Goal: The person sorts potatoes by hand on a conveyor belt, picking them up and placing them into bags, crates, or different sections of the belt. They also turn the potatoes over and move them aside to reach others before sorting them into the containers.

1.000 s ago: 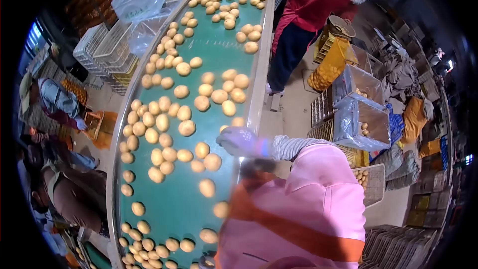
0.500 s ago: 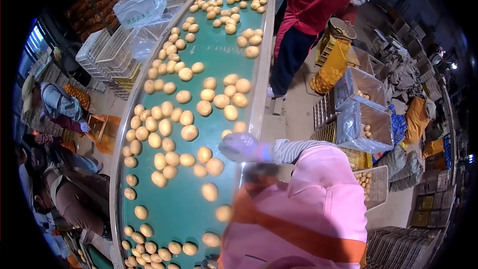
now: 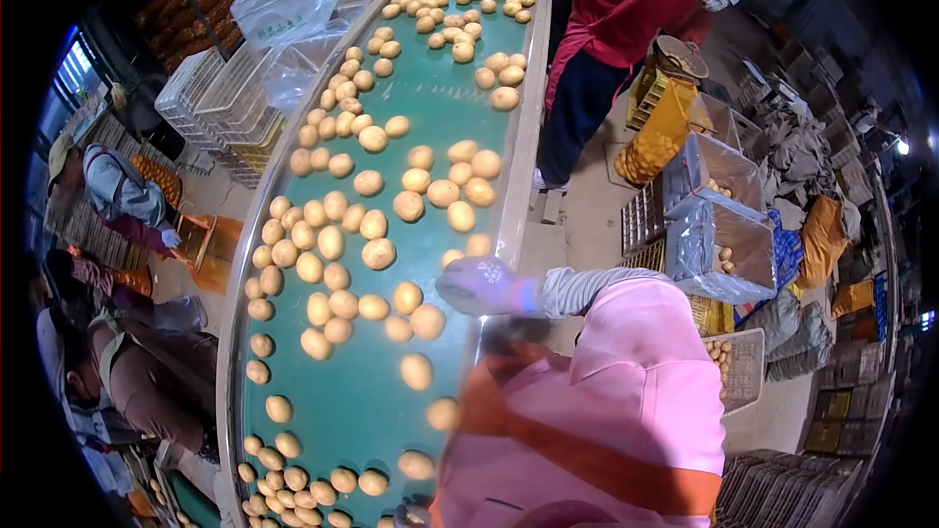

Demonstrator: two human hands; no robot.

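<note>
My right hand (image 3: 484,286), in a pale purple glove with a striped sleeve above it, is over the right edge of the green conveyor belt (image 3: 430,264). Its fingers look curled under and closed; whatever they may hold is hidden. A potato (image 3: 478,244) lies right beside the knuckles, with another just left of it. Only a dark bit of my gloved left hand (image 3: 415,512) shows at the bottom edge, so its fingers cannot be read. Many loose potatoes (image 3: 379,254) are spread along the belt, bunched toward its left side and at the near end.
A person in a red apron (image 3: 626,10) stands farther up the belt's right side. Other people (image 3: 127,196) work to the left. Plastic-lined crates (image 3: 719,244) with a few potatoes and a yellow mesh sack (image 3: 657,142) stand right. Stacked white crates (image 3: 235,108) are beyond the belt's left rail.
The whole view has shifted slightly to the right. My right hand stays at nearly the same place beside the same potatoes, and the belt's potatoes keep their arrangement.
</note>
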